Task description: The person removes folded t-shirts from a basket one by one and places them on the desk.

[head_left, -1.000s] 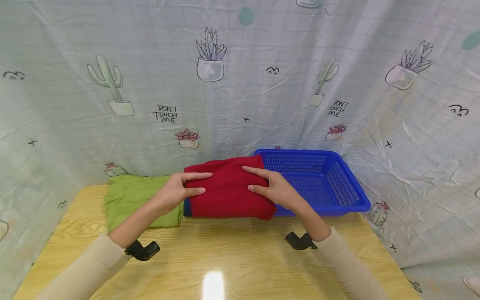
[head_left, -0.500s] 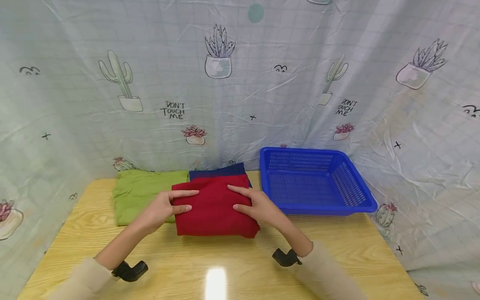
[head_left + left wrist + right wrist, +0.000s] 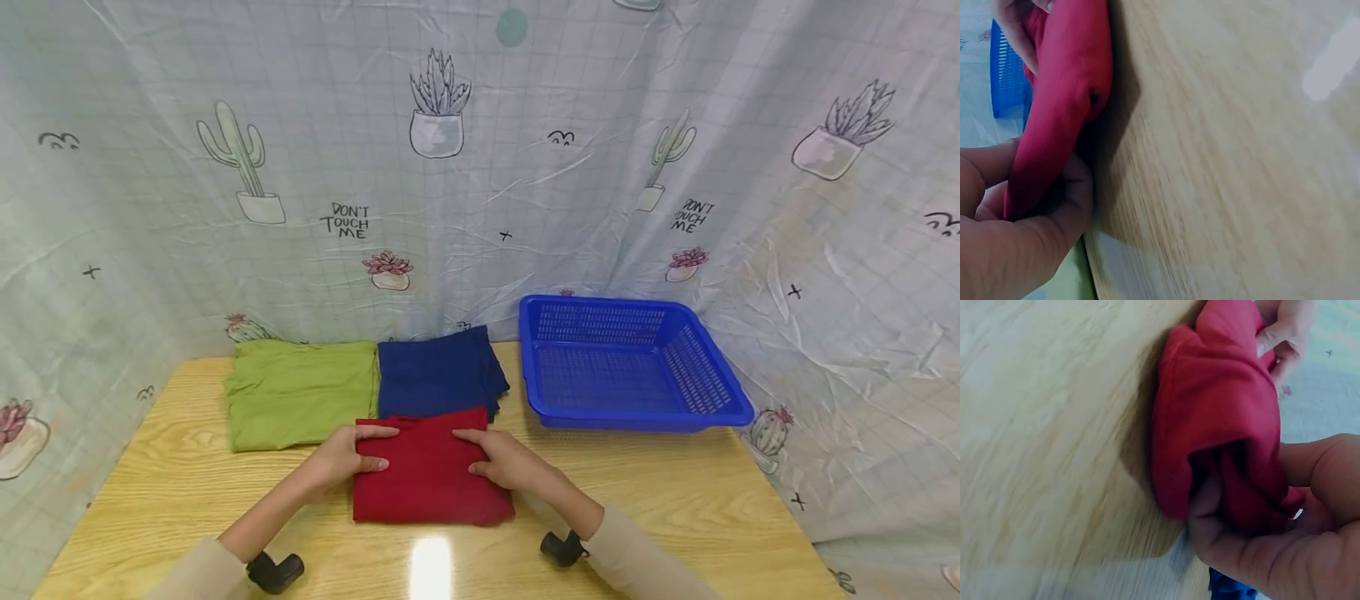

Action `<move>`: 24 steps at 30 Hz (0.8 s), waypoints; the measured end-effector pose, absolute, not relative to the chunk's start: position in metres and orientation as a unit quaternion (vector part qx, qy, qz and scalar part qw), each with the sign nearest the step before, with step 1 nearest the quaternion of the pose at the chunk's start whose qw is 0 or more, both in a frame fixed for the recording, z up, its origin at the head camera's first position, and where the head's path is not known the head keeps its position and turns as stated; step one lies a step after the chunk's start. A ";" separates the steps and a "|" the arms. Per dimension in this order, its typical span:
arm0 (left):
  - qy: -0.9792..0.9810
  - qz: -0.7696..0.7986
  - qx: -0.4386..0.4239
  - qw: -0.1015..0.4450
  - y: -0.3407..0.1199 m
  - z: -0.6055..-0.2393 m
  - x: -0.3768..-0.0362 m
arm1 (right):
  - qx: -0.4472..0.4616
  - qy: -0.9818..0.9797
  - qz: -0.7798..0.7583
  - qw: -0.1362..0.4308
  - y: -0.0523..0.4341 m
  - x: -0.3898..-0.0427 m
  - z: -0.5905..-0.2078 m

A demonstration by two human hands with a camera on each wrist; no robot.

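A folded red cloth (image 3: 431,487) lies low over the near middle of the table, held at both ends. My left hand (image 3: 337,458) grips its left end, thumb on the upper face and fingers tucked beneath, as the left wrist view shows. At the opposite end my right hand (image 3: 513,462) pinches the cloth the same way; in the right wrist view its fingers (image 3: 1210,528) curl under the open folds. Just behind the red cloth is a folded navy blue cloth (image 3: 431,375), and a folded green cloth (image 3: 300,392) sits to its left.
A blue plastic basket (image 3: 637,417) with perforated walls and nothing inside stands at the back right of the wooden table (image 3: 660,492). Behind everything hangs a pale curtain (image 3: 480,183) printed with potted plants. Each wrist wears a black camera mount (image 3: 276,573).
Both hands have drawn the red cloth toward the body and down, off the navy cloth, which now shows almost fully. The view has shifted slightly. The green cloth and basket stay put.
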State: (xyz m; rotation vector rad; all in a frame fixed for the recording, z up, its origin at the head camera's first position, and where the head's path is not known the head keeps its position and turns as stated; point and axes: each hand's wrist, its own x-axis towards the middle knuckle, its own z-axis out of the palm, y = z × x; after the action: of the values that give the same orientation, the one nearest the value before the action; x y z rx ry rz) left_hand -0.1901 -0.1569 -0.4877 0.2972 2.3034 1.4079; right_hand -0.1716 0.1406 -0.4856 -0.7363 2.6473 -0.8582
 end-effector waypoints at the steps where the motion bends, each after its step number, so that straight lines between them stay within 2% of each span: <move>1: 0.829 0.509 0.099 0.208 -0.155 -0.488 -0.191 | -0.254 0.914 -0.291 0.125 0.141 -0.172 -0.486; 7: 0.852 0.481 0.105 0.177 -0.148 -0.493 -0.196 | -0.249 0.923 -0.275 0.102 0.145 -0.182 -0.487; 14: 0.869 0.451 0.124 0.159 -0.152 -0.491 -0.196 | -0.241 0.920 -0.291 0.103 0.148 -0.182 -0.488; 20: 0.908 0.380 0.160 0.072 -0.164 -0.479 -0.182 | -0.216 0.940 -0.254 0.076 0.160 -0.164 -0.477; 24: 0.918 0.353 0.176 0.031 -0.170 -0.462 -0.170 | -0.238 0.944 -0.227 0.037 0.174 -0.150 -0.454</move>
State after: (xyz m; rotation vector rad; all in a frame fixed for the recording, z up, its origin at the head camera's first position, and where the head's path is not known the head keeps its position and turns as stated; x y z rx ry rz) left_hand -0.1698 -0.1702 -0.4624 0.5436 2.8283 1.0886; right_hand -0.1502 0.1738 -0.4543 -0.7303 2.8973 -0.6980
